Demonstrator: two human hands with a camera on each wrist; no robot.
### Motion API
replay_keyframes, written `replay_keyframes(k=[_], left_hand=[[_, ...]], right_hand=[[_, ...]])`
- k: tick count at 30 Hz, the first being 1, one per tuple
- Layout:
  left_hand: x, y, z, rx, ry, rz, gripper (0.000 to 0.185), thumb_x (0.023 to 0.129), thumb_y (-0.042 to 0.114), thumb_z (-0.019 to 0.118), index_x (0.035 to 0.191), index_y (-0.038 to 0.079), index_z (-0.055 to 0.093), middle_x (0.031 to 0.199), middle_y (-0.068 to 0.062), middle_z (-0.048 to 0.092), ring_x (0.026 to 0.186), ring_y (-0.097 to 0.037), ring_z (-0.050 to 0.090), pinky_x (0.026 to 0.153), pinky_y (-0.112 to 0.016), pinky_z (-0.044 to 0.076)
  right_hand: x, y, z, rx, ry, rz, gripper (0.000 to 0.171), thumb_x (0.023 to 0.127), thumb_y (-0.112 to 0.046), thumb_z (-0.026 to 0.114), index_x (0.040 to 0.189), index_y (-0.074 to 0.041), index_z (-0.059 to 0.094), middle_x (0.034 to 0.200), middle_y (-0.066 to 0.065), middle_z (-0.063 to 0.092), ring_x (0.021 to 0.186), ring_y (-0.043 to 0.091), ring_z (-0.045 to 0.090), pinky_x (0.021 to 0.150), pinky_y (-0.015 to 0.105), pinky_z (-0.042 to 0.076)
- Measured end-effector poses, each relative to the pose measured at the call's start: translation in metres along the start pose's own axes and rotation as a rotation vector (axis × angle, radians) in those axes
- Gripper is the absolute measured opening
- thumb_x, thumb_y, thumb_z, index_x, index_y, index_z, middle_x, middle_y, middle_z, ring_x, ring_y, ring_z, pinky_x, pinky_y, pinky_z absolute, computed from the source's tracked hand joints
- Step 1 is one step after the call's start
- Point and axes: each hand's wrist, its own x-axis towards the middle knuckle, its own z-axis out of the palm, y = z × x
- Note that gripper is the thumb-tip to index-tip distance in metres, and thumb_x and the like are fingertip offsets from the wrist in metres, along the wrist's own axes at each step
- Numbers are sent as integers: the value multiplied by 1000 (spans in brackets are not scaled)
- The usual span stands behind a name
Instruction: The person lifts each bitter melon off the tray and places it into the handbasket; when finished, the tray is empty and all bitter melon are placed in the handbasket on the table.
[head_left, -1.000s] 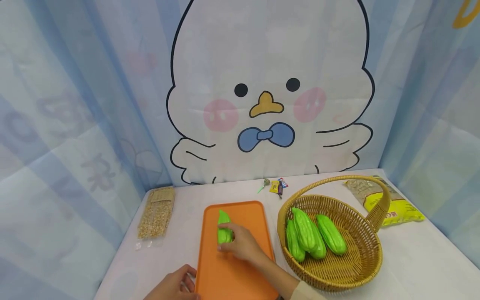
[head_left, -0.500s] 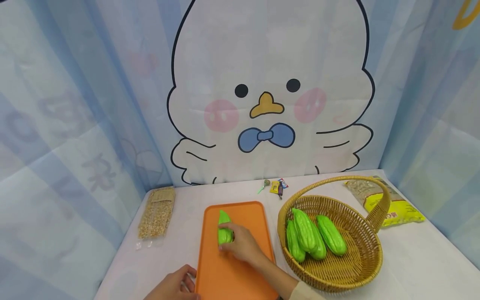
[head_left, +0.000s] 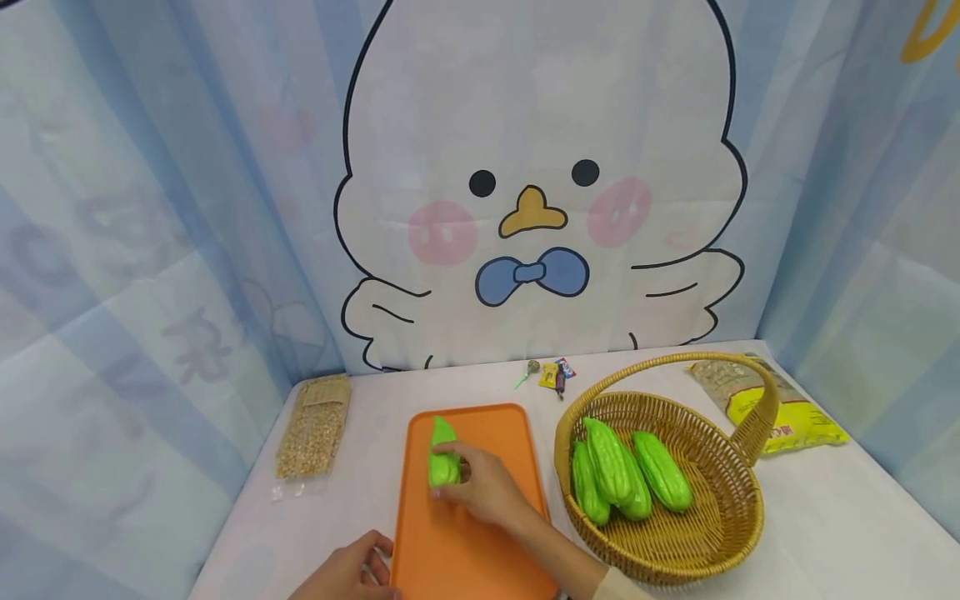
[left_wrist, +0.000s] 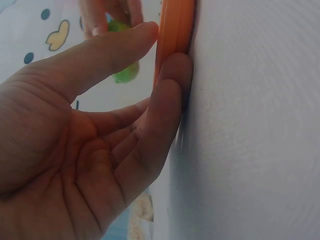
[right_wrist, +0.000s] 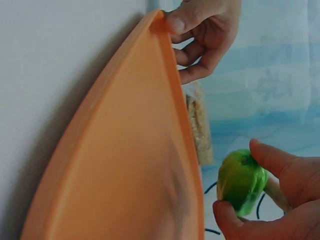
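A green bitter gourd (head_left: 441, 457) lies on the orange cutting board (head_left: 480, 558) near its far left part. My right hand (head_left: 459, 483) grips the gourd's near end; in the right wrist view the gourd (right_wrist: 235, 172) sits between the thumb and fingers of that hand (right_wrist: 242, 187). My left hand (head_left: 371, 557) holds the board's near left corner. The left wrist view shows this hand (left_wrist: 165, 47) with its thumb on top of the board's rim (left_wrist: 176, 25) and its fingers against the edge.
A wicker basket (head_left: 675, 542) with a handle stands right of the board and holds three more gourds (head_left: 615, 471). A clear bag of grain (head_left: 315, 425) lies at the left. A yellow packet (head_left: 787, 412) and small wrappers (head_left: 557, 372) lie by the back curtain.
My right hand has shifted the gourd slightly to the left on the board. The left hand has stayed at the board's corner.
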Motion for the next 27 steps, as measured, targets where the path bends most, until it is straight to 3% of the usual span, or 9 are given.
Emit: replay_keyframes(k=[14, 21, 27], left_hand=[[1, 2, 1, -3, -4, -74, 48, 84, 31, 81, 114, 3, 56, 84, -3, 59, 73, -18, 58, 67, -35, 48], [0, 2, 0, 2, -3, -46, 50, 83, 33, 81, 113, 2, 55, 83, -2, 59, 73, -18, 59, 66, -35, 50], [-1, 1, 1, 2, 10, -9, 45, 84, 26, 81, 112, 1, 55, 82, -2, 58, 72, -19, 58, 66, -36, 49]], right_hand=[[-28, -35, -17, 208, -125, -90, 53, 81, -22, 83, 130, -25, 63, 131, 4, 58, 112, 19, 62, 89, 28, 50], [-53, -58, -34, 258, -170, -134, 53, 83, -25, 82, 132, -25, 61, 131, 1, 58, 113, 16, 61, 90, 27, 49], [-78, -71, -58, 323, -207, -130, 52, 86, -22, 80, 134, -25, 60, 132, 5, 56, 113, 19, 61, 91, 30, 49]])
